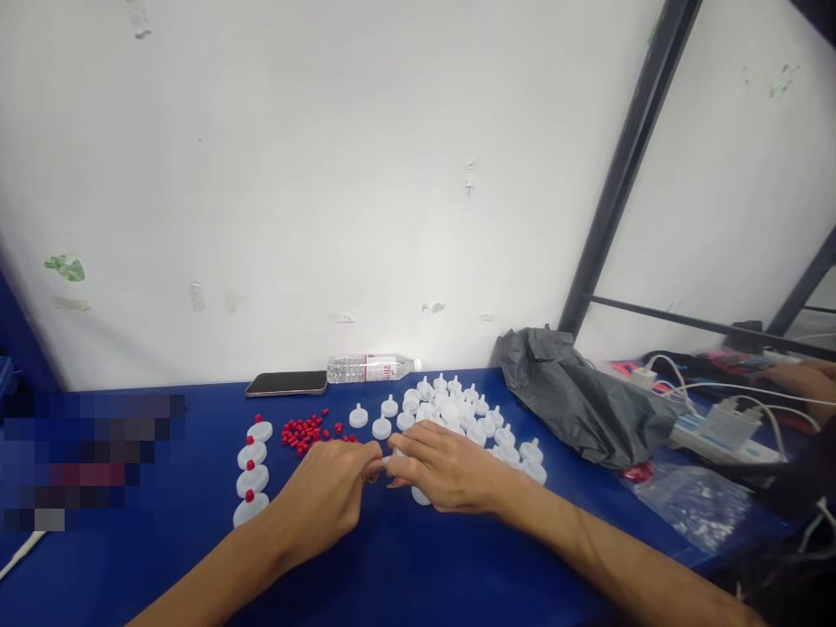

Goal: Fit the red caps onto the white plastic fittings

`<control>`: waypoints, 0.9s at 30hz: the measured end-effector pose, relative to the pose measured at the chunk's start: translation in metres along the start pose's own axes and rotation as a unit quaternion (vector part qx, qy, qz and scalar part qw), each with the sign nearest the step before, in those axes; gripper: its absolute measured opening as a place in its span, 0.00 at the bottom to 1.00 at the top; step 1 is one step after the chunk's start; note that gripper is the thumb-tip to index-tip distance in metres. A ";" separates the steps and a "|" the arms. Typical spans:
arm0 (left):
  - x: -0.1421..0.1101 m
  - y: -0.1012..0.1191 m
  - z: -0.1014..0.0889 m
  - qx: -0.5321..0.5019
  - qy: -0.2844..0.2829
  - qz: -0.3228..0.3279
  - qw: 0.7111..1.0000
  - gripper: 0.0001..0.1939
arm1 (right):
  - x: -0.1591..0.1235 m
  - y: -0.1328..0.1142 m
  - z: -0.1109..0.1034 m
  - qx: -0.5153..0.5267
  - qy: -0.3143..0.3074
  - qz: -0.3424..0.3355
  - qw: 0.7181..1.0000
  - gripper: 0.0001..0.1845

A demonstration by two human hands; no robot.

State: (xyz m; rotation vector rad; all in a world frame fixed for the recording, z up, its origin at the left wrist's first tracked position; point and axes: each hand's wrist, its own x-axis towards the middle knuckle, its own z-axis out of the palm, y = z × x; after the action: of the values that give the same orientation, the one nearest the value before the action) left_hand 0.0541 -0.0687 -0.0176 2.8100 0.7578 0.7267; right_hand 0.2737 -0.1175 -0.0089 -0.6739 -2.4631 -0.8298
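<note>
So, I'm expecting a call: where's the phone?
In the head view, the phone lies left of centre at the back of the table, just left of the bottle.

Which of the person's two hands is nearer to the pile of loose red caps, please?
Left: the left hand is just in front of the red caps, while the right hand is farther to their right, by the white pieces.

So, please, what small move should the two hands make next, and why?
The left hand and right hand meet, and four white lids at left wear red caps. I would perhaps press gently where the hands meet, to seat another red cap, though they hide whether one is held.
</note>
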 end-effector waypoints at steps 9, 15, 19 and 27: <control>0.004 -0.004 -0.002 0.017 -0.015 -0.018 1.000 0.13 | 0.004 0.001 0.001 0.023 -0.015 0.023 0.999 0.11; 0.012 0.002 -0.010 -0.042 0.051 0.000 0.998 0.15 | 0.005 0.008 -0.003 0.057 -0.020 0.080 0.995 0.15; 0.011 0.004 -0.018 -0.054 0.083 -0.004 0.995 0.13 | 0.009 0.007 -0.011 0.061 0.000 0.110 0.992 0.19; 0.006 -0.015 -0.045 0.180 -0.094 -0.017 0.979 0.13 | 0.013 0.009 -0.021 0.062 -0.091 0.189 0.976 0.17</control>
State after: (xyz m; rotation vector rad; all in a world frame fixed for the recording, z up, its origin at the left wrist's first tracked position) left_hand 0.0302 -0.0523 0.0206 3.1136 0.9871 0.3368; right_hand 0.2738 -0.1208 0.0167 -1.1682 -2.4026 -0.4809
